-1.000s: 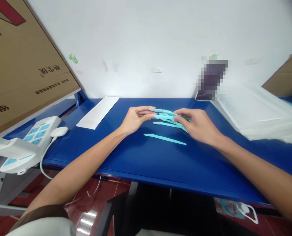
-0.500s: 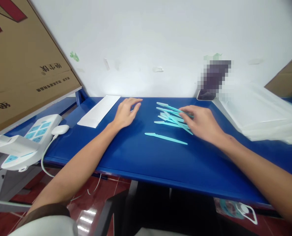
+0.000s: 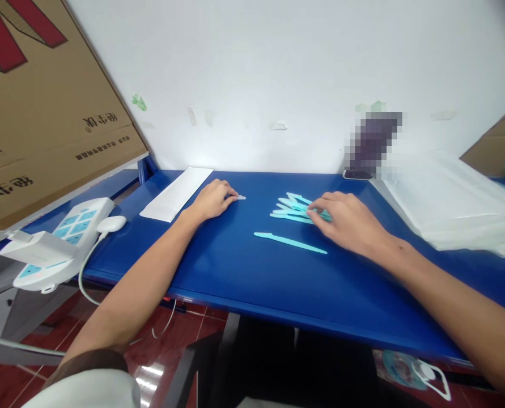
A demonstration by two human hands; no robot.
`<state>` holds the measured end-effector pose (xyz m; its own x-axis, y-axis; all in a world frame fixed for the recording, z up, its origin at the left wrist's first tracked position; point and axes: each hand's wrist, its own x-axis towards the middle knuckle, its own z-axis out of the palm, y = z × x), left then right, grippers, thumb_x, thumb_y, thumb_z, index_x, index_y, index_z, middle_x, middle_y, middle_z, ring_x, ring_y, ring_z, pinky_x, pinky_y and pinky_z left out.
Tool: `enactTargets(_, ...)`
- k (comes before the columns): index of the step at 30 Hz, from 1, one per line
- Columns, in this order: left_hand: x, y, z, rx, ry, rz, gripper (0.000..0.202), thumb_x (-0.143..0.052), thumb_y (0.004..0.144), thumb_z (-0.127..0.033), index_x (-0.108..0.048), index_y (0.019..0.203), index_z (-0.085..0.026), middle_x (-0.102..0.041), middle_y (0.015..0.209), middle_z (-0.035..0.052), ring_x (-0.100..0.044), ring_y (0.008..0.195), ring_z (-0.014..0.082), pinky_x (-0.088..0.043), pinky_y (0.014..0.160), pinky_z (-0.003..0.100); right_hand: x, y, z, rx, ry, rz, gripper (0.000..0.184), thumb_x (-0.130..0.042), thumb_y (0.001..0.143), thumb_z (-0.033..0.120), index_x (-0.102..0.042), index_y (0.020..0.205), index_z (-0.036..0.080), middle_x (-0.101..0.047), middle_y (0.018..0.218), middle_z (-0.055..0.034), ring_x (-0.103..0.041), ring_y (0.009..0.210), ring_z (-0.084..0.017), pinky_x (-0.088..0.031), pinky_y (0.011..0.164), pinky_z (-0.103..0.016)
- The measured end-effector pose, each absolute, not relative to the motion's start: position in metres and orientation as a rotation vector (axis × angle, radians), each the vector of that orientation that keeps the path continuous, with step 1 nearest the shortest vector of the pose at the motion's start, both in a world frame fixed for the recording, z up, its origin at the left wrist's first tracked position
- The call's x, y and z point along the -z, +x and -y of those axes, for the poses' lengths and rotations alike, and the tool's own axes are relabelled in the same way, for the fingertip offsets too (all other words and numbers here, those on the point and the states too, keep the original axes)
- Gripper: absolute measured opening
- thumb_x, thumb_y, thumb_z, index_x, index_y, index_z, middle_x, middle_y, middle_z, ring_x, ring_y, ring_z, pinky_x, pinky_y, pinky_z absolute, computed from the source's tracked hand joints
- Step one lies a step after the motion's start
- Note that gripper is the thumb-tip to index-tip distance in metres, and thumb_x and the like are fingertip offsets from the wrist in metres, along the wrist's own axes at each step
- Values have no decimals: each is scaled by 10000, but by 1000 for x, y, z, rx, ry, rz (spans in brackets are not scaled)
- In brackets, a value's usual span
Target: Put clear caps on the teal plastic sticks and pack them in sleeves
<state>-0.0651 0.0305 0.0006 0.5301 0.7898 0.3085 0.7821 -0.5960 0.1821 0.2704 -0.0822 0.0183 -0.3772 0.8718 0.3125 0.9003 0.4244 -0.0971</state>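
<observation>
Several slim turquoise plastic sticks [image 3: 290, 207] lie in a loose pile on the blue table [image 3: 252, 272]. My right hand [image 3: 346, 222] rests on the pile's right end, fingers curled over the sticks. One more turquoise stick [image 3: 289, 242] lies alone in front of the pile. My left hand [image 3: 213, 199] lies on the table to the left, fingers drawn together at a tiny pale piece [image 3: 241, 197] by its fingertips. A white paper sleeve [image 3: 176, 193] lies just left of that hand.
A large cardboard box [image 3: 35, 107] leans at the left above a white power strip [image 3: 60, 241] and a white plug [image 3: 111, 223]. Clear plastic bags [image 3: 448, 198] are heaped at the right. A blurred dark object [image 3: 371, 144] stands against the white wall.
My left hand left the pile and moved left toward the paper sleeve, a tiny pale piece now at its fingertips. My right hand stayed on the sticks and gathered them closer.
</observation>
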Motion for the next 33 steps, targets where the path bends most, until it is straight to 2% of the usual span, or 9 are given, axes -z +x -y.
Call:
enactTargets(3,-4,-57,-24,-604,2722,-1315,219,-596,907,-344,-779,947,-231,-745,963,101,-646,936,287,-474,883,414,-23,262,91,-144,-1389,2536,358,-515,971,487,-737,897,215,-613,599,-1,-569,616,-187,-389,851,-420)
enactTargets(5,-7,-49,-18,-640,2721,-1225,208,-590,909,-323,-770,948,-228,-760,930,80,-666,888,253,-480,828,370,-24,259,95,-318,-1335,2599,326,-554,951,497,-720,873,228,-545,528,31,-519,550,-160,-405,798,-375)
enactTargets(8,-9,-36,-8,-786,2619,-1130,195,-601,902,-316,-765,946,-220,-770,898,55,-685,802,197,-485,750,312,-23,260,97,-450,-1366,2604,242,-556,948,415,-701,876,235,-559,552,17,-505,523,-158,-352,584,-304)
enactTargets(11,-7,-26,-1,-888,2528,-1077,183,-638,882,-335,-766,926,-211,-770,867,50,-685,765,179,-493,721,301,-22,263,96,-463,-1445,2605,206,-543,941,369,-701,950,238,-569,569,14,-485,477,-154,-290,498,-305)
enactTargets(14,-6,-19,4,-934,2484,-1045,165,-668,865,-339,-765,899,-212,-769,866,49,-686,770,178,-507,731,309,-20,267,94,-462,-1426,2631,214,-524,954,378,-687,972,241,-602,638,2,-512,513,-161,-319,514,-305)
enactTargets(19,-5,-17,4,-1044,2357,-1034,141,-739,819,-337,-766,827,-198,-761,835,50,-679,752,174,-518,718,309,-18,269,92,-369,-1180,2623,251,-434,1011,403,-614,958,237,-668,990,-80,-603,844,-217,-434,726,-333)
enactTargets(21,-4,-18,3,-1096,2291,-1030,159,-767,802,-343,-779,851,-192,-761,835,56,-677,745,174,-522,711,312,-19,271,90,-351,-1171,2548,258,-392,1030,410,-576,967,239,-673,963,-78,-600,840,-222,-437,753,-346)
enactTargets(25,-4,-17,1,-1196,2179,-1007,204,-795,793,-356,-810,917,-195,-772,906,77,-689,793,183,-531,720,319,-22,273,85,-422,-1332,2266,255,-338,1044,405,-515,1114,235,-641,786,-21,-555,641,-189,-402,616,-307)
enactTargets(33,-3,-9,8,-1226,2121,-970,186,-815,785,-366,-822,883,-207,-784,937,81,-700,828,188,-537,730,319,-22,276,81,-376,-1438,2220,401,-392,1020,487,-646,1190,228,-720,827,-44,-637,681,-215,-418,630,-312)
